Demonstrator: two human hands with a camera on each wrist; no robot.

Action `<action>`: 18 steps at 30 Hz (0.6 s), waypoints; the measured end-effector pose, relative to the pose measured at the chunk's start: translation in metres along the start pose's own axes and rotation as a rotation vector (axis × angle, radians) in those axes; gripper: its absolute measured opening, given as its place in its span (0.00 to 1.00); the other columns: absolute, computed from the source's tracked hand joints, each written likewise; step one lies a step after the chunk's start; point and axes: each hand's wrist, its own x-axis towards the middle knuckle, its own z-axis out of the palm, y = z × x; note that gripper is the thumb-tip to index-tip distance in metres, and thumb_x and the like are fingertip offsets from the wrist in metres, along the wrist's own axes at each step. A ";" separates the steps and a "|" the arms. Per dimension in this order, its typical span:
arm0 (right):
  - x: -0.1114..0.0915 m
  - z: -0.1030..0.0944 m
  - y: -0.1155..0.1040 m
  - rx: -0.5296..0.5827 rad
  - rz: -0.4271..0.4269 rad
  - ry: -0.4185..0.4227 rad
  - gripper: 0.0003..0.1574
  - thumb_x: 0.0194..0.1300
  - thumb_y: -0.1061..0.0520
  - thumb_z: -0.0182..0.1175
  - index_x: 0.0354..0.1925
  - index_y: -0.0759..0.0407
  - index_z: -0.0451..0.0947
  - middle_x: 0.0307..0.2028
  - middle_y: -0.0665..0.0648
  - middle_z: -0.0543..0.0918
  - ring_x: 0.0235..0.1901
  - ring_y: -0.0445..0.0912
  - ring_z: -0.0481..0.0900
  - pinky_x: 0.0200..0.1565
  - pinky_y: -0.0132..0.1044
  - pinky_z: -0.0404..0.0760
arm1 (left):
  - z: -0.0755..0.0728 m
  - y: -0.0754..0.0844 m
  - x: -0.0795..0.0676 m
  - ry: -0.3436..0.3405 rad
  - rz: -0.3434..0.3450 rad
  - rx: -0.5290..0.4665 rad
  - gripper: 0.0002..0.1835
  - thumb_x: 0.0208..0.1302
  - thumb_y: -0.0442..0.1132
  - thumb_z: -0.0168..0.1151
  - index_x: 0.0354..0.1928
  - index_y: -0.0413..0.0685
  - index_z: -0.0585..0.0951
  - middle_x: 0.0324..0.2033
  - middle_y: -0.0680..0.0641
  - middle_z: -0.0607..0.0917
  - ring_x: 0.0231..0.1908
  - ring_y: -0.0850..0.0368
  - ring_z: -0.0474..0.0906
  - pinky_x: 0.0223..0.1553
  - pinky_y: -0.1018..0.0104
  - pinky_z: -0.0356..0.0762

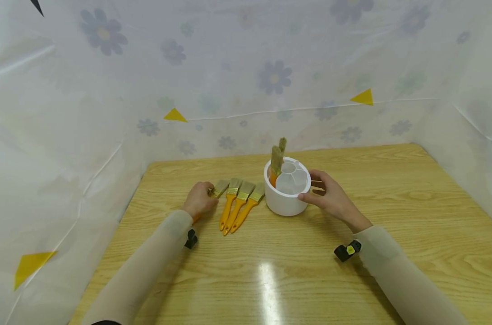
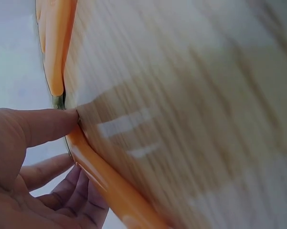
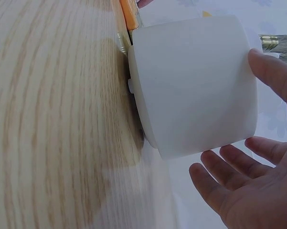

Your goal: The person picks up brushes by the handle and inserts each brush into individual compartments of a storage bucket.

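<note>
My left hand (image 1: 200, 199) pinches a flat paintbrush (image 1: 220, 187) near its metal band, thumb on one side and fingers on the other. Its orange handle (image 2: 117, 191) runs along the tabletop in the left wrist view. Three similar paintbrushes (image 1: 238, 207) lie fanned out to the right, bristles pointing away. Beyond them stands a round white brush pot (image 1: 286, 206) with a divided insert (image 1: 292, 181). Two brushes (image 1: 276, 158) lean in it, bristles up. My right hand (image 1: 331, 195) holds the pot's right side, thumb at the rim and fingers around the side.
The wood-grain table (image 1: 246, 280) meets a flower-patterned plastic sheet (image 1: 229, 85) at the back. Similar sheeting hangs on the left and right. Yellow triangles (image 1: 175, 115) are stuck on the sheets. A black camera (image 1: 347, 250) is strapped to the right wrist.
</note>
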 end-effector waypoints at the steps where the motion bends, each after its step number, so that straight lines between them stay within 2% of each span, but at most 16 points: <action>1: 0.000 0.000 0.000 0.000 0.000 -0.001 0.49 0.57 0.44 0.69 0.69 0.53 0.58 0.64 0.59 0.66 0.62 0.61 0.66 0.57 0.58 0.70 | 0.000 -0.001 0.000 -0.004 0.002 -0.006 0.26 0.58 0.36 0.66 0.58 0.34 0.74 0.52 0.35 0.76 0.50 0.42 0.73 0.50 0.49 0.73; 18: 0.000 0.000 0.000 -0.004 -0.001 0.001 0.50 0.57 0.44 0.69 0.70 0.53 0.57 0.65 0.59 0.65 0.62 0.62 0.66 0.57 0.58 0.69 | 0.000 -0.002 0.002 -0.013 0.016 -0.019 0.25 0.60 0.35 0.64 0.58 0.34 0.74 0.53 0.35 0.76 0.49 0.42 0.75 0.47 0.49 0.75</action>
